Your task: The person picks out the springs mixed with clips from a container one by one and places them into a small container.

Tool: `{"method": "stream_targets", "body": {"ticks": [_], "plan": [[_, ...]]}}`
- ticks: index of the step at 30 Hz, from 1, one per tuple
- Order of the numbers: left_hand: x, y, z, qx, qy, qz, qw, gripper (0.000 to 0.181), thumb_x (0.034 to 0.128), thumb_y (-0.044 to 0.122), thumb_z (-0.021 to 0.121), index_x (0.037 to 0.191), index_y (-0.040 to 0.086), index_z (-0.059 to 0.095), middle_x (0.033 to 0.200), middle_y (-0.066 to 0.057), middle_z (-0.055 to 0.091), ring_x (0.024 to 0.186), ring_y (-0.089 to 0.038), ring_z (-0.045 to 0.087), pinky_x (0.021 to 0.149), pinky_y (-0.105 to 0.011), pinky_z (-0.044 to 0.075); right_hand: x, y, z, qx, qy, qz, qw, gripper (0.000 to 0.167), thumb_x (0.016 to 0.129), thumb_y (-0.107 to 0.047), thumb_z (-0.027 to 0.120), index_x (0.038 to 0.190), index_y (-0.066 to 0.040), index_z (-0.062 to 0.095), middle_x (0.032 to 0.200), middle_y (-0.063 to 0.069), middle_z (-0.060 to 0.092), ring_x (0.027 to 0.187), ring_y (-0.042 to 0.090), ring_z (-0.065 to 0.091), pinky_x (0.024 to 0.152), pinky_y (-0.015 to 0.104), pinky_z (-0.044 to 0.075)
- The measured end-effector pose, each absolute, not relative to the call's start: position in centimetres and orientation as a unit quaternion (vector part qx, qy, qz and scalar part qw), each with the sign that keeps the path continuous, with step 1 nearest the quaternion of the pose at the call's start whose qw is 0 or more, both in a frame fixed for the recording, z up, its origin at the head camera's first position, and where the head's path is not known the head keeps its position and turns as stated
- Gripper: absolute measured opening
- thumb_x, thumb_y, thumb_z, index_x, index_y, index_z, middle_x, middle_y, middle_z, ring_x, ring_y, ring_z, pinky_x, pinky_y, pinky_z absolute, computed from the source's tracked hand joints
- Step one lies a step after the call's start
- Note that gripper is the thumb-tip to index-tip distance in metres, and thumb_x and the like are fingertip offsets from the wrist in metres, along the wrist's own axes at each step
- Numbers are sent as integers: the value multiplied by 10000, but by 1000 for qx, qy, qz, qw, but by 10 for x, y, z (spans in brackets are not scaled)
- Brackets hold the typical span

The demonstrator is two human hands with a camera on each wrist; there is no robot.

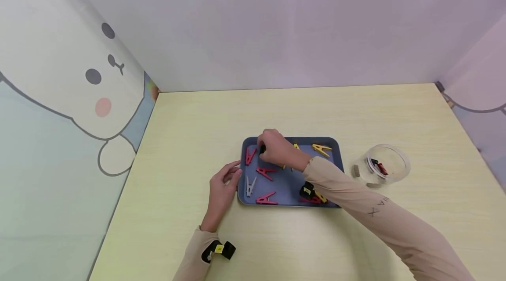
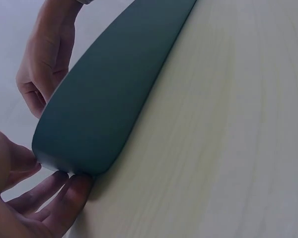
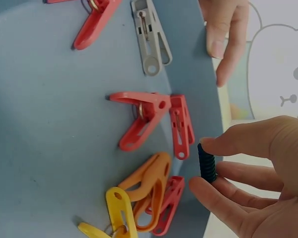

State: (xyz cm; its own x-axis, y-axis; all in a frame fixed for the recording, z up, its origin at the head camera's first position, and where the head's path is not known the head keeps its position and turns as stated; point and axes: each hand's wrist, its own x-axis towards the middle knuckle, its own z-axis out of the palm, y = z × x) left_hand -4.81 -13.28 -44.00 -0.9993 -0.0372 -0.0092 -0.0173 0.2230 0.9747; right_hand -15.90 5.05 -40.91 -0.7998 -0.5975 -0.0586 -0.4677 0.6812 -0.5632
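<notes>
Over the far left corner of the blue tray (image 1: 288, 191), my right hand (image 1: 276, 147) pinches a small black ribbed piece (image 3: 206, 163) between thumb and fingertips. That piece is above the tray's side wall; its exact kind is unclear. Clips lie spread across the tray: red clips (image 1: 265, 173), a grey clip (image 1: 250, 186), yellow clips (image 1: 322, 149) and an orange clip (image 3: 159, 173). Nearest the held piece is a red clip (image 3: 181, 130) leaning on the wall. My left hand (image 1: 222, 189) touches the tray's left end with its fingertips. The right forearm hides part of the tray.
Right of the tray lies a clear round container (image 1: 395, 162) with small red and black pieces inside. Small brownish pieces (image 1: 356, 171) are beside it on the pale wooden table (image 1: 189, 131). A pale wall (image 1: 292, 26) stands behind the table.
</notes>
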Motion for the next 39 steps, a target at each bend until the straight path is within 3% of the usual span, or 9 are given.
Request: {"method": "stream_targets", "body": {"ticks": [21, 39], "plan": [[-54, -135, -442, 18, -786, -618, 11, 280, 924, 55, 601, 1193, -20, 628, 1031, -250, 634, 874, -387, 643, 618, -455, 565, -153, 68, -392, -292, 906, -293, 85, 193, 756, -48, 717, 931, 31, 706, 828, 130, 572, 686, 181, 495, 635, 324, 466], [-55, -136, -441, 16, -789, -614, 14, 285, 922, 56, 606, 1193, -29, 625, 1033, -250, 640, 886, -392, 643, 622, -435, 569, -141, 86, -375, -277, 905, -316, 61, 161, 751, -65, 737, 900, -6, 719, 879, 114, 595, 772, 261, 583, 648, 325, 506]]}}
